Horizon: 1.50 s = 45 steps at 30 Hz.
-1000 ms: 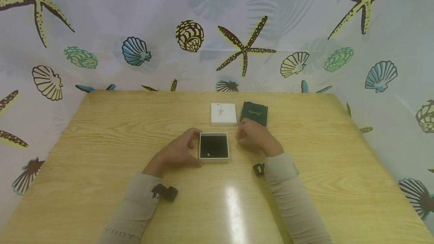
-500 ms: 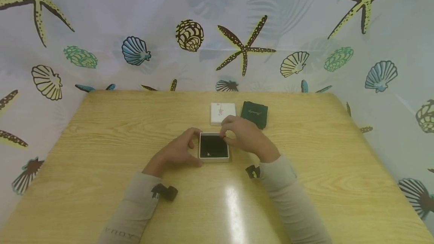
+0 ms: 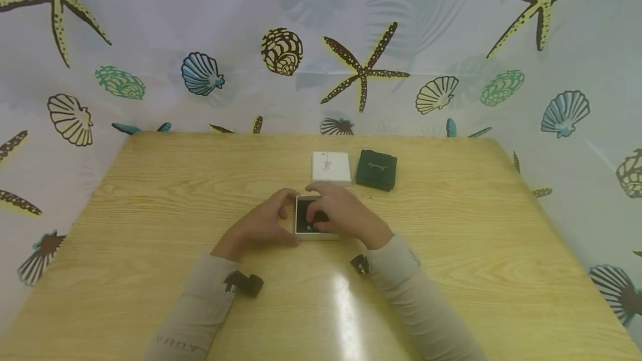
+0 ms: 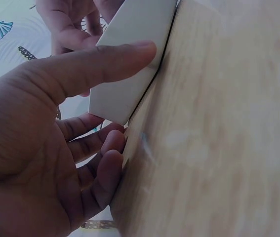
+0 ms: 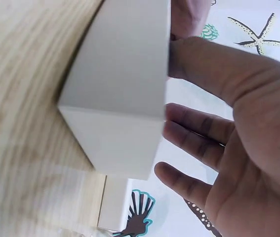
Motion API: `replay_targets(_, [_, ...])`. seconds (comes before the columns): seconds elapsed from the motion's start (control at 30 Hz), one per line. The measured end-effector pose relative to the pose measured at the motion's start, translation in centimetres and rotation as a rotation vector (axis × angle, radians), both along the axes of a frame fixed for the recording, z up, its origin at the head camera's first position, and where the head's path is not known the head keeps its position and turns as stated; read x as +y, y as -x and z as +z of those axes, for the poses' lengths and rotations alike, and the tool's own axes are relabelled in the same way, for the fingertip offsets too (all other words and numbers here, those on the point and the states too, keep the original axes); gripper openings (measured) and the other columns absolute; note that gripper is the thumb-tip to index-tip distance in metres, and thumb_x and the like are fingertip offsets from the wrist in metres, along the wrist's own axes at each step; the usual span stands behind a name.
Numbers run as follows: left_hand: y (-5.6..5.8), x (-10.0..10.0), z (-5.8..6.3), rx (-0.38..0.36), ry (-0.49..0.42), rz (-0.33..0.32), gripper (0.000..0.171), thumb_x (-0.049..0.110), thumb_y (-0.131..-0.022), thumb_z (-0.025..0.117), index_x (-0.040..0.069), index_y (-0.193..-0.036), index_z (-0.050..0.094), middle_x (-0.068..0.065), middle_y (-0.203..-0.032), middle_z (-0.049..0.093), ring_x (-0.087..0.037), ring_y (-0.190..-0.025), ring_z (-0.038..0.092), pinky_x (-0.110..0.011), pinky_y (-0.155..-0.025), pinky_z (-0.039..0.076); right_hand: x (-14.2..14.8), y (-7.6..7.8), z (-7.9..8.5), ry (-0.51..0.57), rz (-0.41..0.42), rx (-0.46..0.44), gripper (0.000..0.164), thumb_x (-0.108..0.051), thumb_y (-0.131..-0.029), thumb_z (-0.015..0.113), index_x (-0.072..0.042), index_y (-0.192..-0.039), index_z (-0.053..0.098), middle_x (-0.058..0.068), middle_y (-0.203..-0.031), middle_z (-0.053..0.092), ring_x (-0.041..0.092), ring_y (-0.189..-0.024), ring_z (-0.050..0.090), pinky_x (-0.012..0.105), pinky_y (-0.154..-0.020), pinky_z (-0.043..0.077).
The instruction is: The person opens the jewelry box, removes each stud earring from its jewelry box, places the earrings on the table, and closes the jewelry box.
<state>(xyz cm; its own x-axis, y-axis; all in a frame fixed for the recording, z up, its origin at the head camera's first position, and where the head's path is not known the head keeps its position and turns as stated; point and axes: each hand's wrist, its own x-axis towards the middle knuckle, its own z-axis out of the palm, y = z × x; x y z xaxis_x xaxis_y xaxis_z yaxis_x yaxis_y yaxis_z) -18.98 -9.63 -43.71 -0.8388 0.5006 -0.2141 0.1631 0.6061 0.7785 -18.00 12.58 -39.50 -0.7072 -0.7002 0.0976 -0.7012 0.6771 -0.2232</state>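
Observation:
An uncovered white jewelry box (image 3: 301, 208) with a black lining sits on the table in the head view. My left hand (image 3: 266, 219) grips its left end, thumb along the near wall and fingers at the far side. A small white starfish-shaped piece (image 3: 309, 228) lies on the lining near the front left corner. My right hand (image 3: 346, 213) is over the box's right half, thumb and index finger bent down inside beside the starfish piece. I cannot tell whether these fingertips pinch anything. In the right wrist view the other fingers (image 5: 184, 185) are spread outside the box.
Behind the box lies a white lid (image 3: 331, 167) with a pink print. Right of it is a dark green pouch (image 3: 376, 170) with gold lettering. The wooden table (image 3: 200, 171) meets a seashell-patterned cloth (image 3: 241, 93) at the back.
My right hand has moved left from the table near the green pouch, across the box's rim and down into the box. The left hand has kept its grip on the box.

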Motion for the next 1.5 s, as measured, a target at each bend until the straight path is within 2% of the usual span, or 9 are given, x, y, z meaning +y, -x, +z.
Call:
replay_targets(0.3, [-0.05, 0.08, 0.02, 0.014, 0.01, -0.007, 0.09, 0.026, -0.069, 0.091, 0.024, -0.143, 0.04, -0.003, -0.135, 0.054, -0.024, -0.111, 0.052, -0.034, -0.083, 0.047, 0.02, 0.21, -0.57, 0.026, 0.022, -0.065, 0.015, -0.02, -0.079, 0.084, -0.016, -0.091, 0.077, 0.02, -0.145, 0.053, 0.034, -0.138, 0.048, 0.046, -0.114, 0.042])
replay_targets(0.67, [0.1, 0.16, -0.16, 0.033, -0.008, -0.018, 0.092, 0.024, -0.067, 0.092, 0.024, -0.143, 0.041, 0.0, -0.139, 0.052, -0.023, -0.109, 0.051, -0.033, -0.084, 0.046, -0.34, 0.41, -0.73, -0.007, -0.039, -0.151, 0.016, -0.02, -0.079, 0.084, -0.016, -0.093, 0.077, 0.017, -0.147, 0.053, 0.033, -0.14, 0.046, 0.05, -0.114, 0.041])
replay_targets(0.9, [-0.02, 0.16, 0.06, 0.03, -0.012, -0.018, 0.091, 0.023, -0.067, 0.092, 0.024, -0.143, 0.041, -0.001, -0.139, 0.052, -0.024, -0.109, 0.05, -0.033, -0.083, 0.046, -0.47, 0.38, -0.5, 0.0, -0.002, -0.129, 0.011, -0.018, -0.08, 0.083, -0.015, -0.089, 0.077, 0.016, -0.14, 0.057, 0.032, -0.136, 0.05, 0.047, -0.109, 0.046])
replay_targets(1.07, [0.12, 0.17, -0.31, 0.028, -0.007, -0.015, 0.091, 0.023, -0.067, 0.092, 0.025, -0.143, 0.041, 0.0, -0.139, 0.051, -0.023, -0.11, 0.05, -0.033, -0.083, 0.046, -0.33, 0.54, -0.68, 0.011, 0.011, -0.144, 0.01, -0.018, -0.081, 0.082, -0.016, -0.089, 0.078, 0.014, -0.14, 0.058, 0.03, -0.134, 0.051, 0.046, -0.11, 0.045])
replay_targets(1.23, [0.22, 0.16, -0.49, 0.041, -0.01, -0.02, 0.091, 0.024, -0.067, 0.092, 0.023, -0.143, 0.041, -0.001, -0.141, 0.051, -0.024, -0.109, 0.051, -0.034, -0.084, 0.047, -0.15, 0.75, -0.77, 0.015, 0.041, -0.119, 0.009, -0.021, -0.081, 0.083, -0.017, -0.087, 0.077, 0.012, -0.138, 0.059, 0.028, -0.129, 0.054, 0.044, -0.109, 0.046])
replay_targets(1.5, [0.21, 0.13, -0.43, 0.045, -0.013, -0.027, 0.092, 0.025, -0.067, 0.092, 0.023, -0.143, 0.041, -0.002, -0.141, 0.051, -0.024, -0.109, 0.05, -0.033, -0.084, 0.046, 0.13, 0.87, -0.85, 0.038, 0.063, -0.109, 0.01, -0.022, -0.081, 0.082, -0.015, -0.086, 0.076, 0.012, -0.136, 0.06, 0.027, -0.126, 0.055, 0.042, -0.107, 0.047])
